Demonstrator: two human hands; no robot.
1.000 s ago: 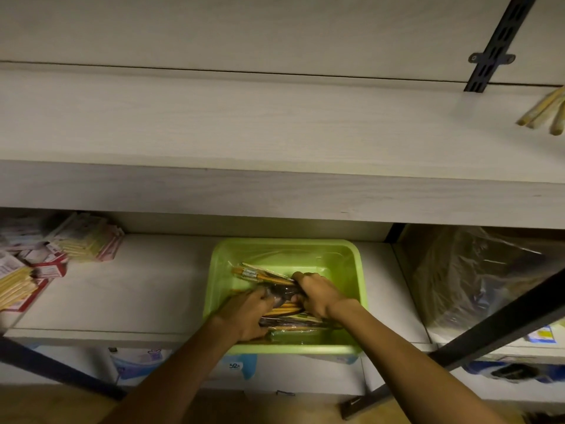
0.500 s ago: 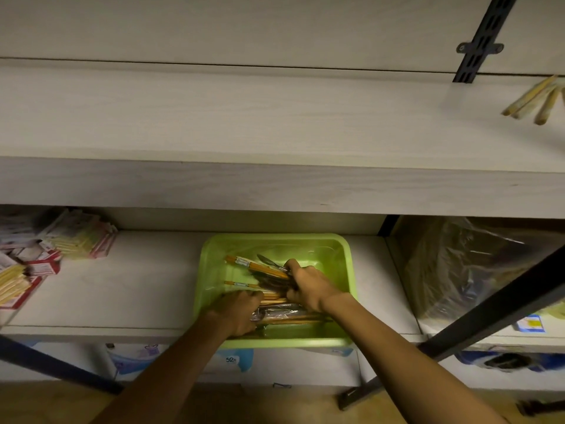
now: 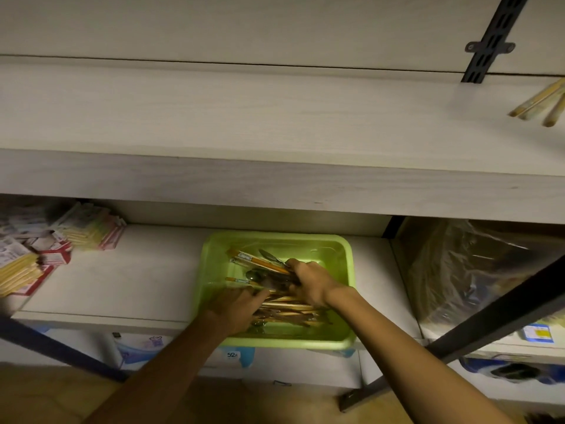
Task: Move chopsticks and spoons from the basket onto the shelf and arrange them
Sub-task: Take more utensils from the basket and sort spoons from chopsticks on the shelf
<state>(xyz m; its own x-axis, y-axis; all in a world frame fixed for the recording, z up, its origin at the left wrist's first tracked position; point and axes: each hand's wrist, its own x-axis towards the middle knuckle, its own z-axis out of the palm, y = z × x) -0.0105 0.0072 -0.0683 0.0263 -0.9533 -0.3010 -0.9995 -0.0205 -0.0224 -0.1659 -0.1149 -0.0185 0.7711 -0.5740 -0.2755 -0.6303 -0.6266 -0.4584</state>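
green basket [image 3: 211, 261] sits on the lower shelf [image 3: 128, 280], middle of it, one basket only. inside: a loose pile of chopsticks [image 3: 287, 307] in clear wrappers plus a few spoons [image 3: 255, 275], all tangled and overlapping. can't get a clean count of either, dim and overlapping; at least two spoon bowls show, chopsticks look like well over half a dozen.

right hand [image 3: 312, 283] is curled round a bundle at the back of the pile, orange-ended chopsticks and a spoon handle sticking out past the fingers toward the left. left hand [image 3: 235, 307] lies low on the near side of the pile, fingers bent into the sticks; whether it actually grips any or just steadies them, can't tell.

upper shelf [image 3: 275, 117] above is the likely drop spot. three wrapped chopstick packs [image 3: 541, 102] already lie on it at far right, fanned out, blurred.

for this step, my read: square the bundle before lifting, all tips one way, and close the grip near the middle so wrappers don't slide out. lift straight up clear of the basket rim. sorting spoons from sticks in the basket looks easier than on the shelf.

left end of lower shelf holds stacked small boxes [image 3: 33, 255]; a plastic-wrapped bundle [image 3: 477, 270] on the right.
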